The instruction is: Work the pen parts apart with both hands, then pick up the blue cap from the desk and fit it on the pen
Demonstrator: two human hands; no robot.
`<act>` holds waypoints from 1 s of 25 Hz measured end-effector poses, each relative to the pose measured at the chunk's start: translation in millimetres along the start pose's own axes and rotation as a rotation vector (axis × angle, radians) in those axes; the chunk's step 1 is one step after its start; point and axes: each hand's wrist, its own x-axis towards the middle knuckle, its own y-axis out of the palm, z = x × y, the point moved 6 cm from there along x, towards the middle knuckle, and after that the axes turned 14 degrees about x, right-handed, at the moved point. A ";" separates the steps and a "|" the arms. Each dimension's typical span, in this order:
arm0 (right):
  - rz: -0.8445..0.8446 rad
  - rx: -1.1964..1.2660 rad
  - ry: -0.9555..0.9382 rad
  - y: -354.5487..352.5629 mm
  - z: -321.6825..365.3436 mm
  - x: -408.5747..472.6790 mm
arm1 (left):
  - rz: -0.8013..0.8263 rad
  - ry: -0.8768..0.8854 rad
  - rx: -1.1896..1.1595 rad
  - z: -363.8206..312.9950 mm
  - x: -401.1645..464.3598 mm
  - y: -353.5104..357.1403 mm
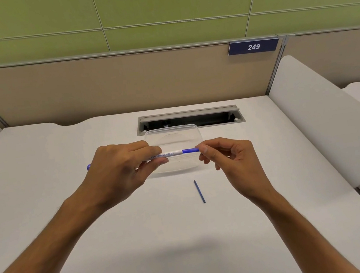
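Left hand (119,167) curled round the white barrel of a pen (172,153), thumb and fingers clamped on it, knuckles up. Pen held level above the desk, running sideways between the two hands; a blue tip poking out past the outer side of the left hand, small print readable on the white stretch just right of the left fingertips. Right hand (230,159) pinching the pen's blue end between thumb and forefinger, remaining fingers loosely bent below and holding nothing else. Both hands closed on the same pen, a short bare length of barrel between them.

Directly beyond and beneath the pen, a clear plastic lid or shallow container (174,134) lying flat on the white desk (189,249), partly hidden behind the fingers of both hands; whether lid or box, cannot tell. On the near side of the right hand, slightly toward the left hand, a thin dark-blue stick (199,191) lying loose on the desk, well apart from the pen and touched by neither hand; likely a refill, though too small to be sure.

Farther beyond the hands, an open cable slot (189,119) set into the desk, then a beige partition with a blue plate (253,46) reading 249, up and to the right of the right hand
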 end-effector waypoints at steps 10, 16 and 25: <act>0.026 -0.130 -0.016 -15.0 -0.4 -0.1 | 0.008 -0.012 -0.015 10.9 -2.4 5.4; -0.081 -0.147 0.014 -23.8 -23.1 -5.0 | 0.011 -0.042 -0.037 17.1 -8.3 12.2; -0.266 -0.097 0.199 1.7 -129.4 -32.3 | 0.041 -0.147 -0.112 22.8 -24.0 31.5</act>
